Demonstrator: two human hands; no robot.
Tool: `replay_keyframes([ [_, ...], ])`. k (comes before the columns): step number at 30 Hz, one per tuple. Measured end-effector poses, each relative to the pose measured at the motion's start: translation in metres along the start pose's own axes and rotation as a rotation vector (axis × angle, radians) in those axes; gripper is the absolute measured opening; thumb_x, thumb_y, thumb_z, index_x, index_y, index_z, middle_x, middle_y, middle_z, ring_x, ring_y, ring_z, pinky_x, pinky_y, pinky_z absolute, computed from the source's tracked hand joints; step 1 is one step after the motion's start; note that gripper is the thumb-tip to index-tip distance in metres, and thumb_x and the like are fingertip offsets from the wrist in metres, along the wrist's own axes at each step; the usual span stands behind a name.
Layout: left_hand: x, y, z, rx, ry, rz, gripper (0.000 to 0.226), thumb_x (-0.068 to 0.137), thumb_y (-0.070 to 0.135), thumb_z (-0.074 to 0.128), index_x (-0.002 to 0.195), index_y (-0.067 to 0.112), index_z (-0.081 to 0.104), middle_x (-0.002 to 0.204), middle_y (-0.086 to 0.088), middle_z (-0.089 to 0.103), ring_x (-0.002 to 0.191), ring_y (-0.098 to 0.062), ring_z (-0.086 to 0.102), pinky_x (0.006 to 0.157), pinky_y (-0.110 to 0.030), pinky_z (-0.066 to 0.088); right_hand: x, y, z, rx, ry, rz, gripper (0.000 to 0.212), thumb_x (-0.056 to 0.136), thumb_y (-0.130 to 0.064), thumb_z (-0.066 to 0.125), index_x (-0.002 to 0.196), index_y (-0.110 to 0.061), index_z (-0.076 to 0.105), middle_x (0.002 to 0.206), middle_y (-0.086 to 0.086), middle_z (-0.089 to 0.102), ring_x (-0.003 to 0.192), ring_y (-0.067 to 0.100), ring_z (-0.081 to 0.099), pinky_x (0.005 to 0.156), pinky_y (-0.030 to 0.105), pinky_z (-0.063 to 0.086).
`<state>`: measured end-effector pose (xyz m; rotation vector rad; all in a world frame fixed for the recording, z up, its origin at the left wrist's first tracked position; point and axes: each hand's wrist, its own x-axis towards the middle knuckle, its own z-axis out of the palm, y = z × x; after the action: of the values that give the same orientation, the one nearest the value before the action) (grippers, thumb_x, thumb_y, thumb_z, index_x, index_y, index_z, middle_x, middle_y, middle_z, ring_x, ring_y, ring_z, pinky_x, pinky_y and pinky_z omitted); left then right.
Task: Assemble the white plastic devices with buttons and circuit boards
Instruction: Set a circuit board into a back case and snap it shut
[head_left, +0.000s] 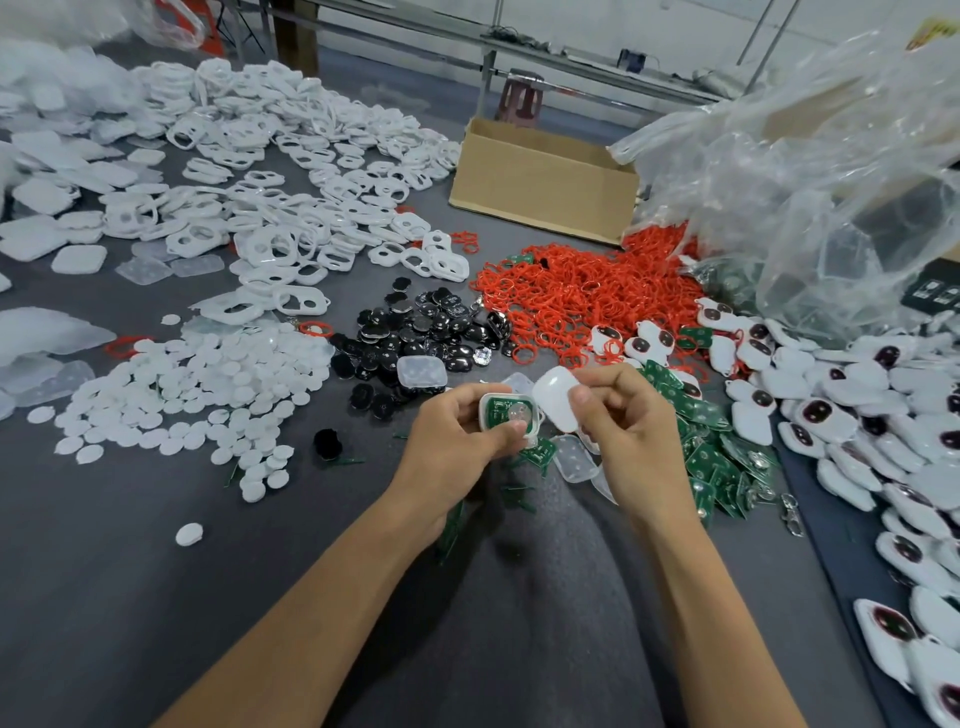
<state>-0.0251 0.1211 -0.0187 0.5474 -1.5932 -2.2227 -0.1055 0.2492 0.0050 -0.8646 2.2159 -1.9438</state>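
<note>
The left grip (457, 441), a bare hand, curls its fingers under the white rounded plastic shell half with a green circuit board seated inside (506, 413), thumb laid across its near edge. It holds the piece just above the middle of the grey tabletop (156, 597). The piece is likely light and stiff, though the board and its silver coin cell may sit loose, so the shell's outer rim seems the safest hold.

Just to the right, the right grip (634, 436) pinches the smooth white plastic back cover (558, 397) between thumb and curled fingers at its lower end. The cover is probably featherlight, glossy and a little slippery. It is best taken by its edges so it can be pressed on square. Whether it already touches the shell I cannot tell.

The shell is a rounded rectangle, open side up, with the green board filling it and a round silver disc at its centre. The cover is plain, domed and unmarked, tilted toward the shell.
</note>
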Motion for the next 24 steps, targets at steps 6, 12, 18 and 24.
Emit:
replay_keyframes([
  [6,-0.0006,0.0015,-0.0029,0.079,-0.015,0.002,0.046,0.072,-0.008,0.077,0.114,0.008,0.065,0.101,-0.007,0.073,0.09,-0.013,0.069,0.077,-0.017,0.055,-0.0012,0.0,-0.0045,-0.076,0.067,0.004,0.033,0.099,-0.008,0.045,0.069,-0.017,0.056,0.065,-0.005,0.054,0.064,0.01,0.045,0.061,0.026,0.035],
  [12,-0.0011,0.0027,-0.002,0.13,-0.018,0.014,0.049,0.072,-0.009,0.076,0.116,0.007,0.063,0.105,-0.007,0.072,0.098,-0.017,0.068,0.082,-0.018,0.055,-0.0064,-0.0001,0.0001,-0.45,0.065,-0.074,0.033,0.082,-0.03,0.07,0.06,-0.016,0.049,0.055,-0.012,0.047,0.054,0.004,0.04,0.055,0.02,0.031],
  [18,-0.0017,0.0013,-0.0025,0.157,-0.042,0.025,0.046,0.073,-0.011,0.075,0.113,0.01,0.064,0.101,-0.005,0.072,0.087,-0.008,0.067,0.077,-0.016,0.054,-0.0075,-0.0026,0.0047,-0.685,-0.016,-0.167,0.018,0.072,-0.026,0.079,0.089,-0.027,0.074,0.076,0.001,0.057,0.072,0.014,0.053,0.068,0.027,0.04],
  [24,-0.0006,-0.0005,-0.0031,0.204,-0.058,0.017,0.047,0.072,-0.008,0.077,0.111,0.015,0.065,0.097,0.0,0.073,0.086,-0.006,0.068,0.073,-0.015,0.053,-0.0066,-0.0015,0.0045,-0.727,-0.047,-0.158,0.016,0.074,-0.034,0.077,0.088,-0.027,0.074,0.074,0.005,0.054,0.071,0.017,0.051,0.067,0.035,0.044],
])
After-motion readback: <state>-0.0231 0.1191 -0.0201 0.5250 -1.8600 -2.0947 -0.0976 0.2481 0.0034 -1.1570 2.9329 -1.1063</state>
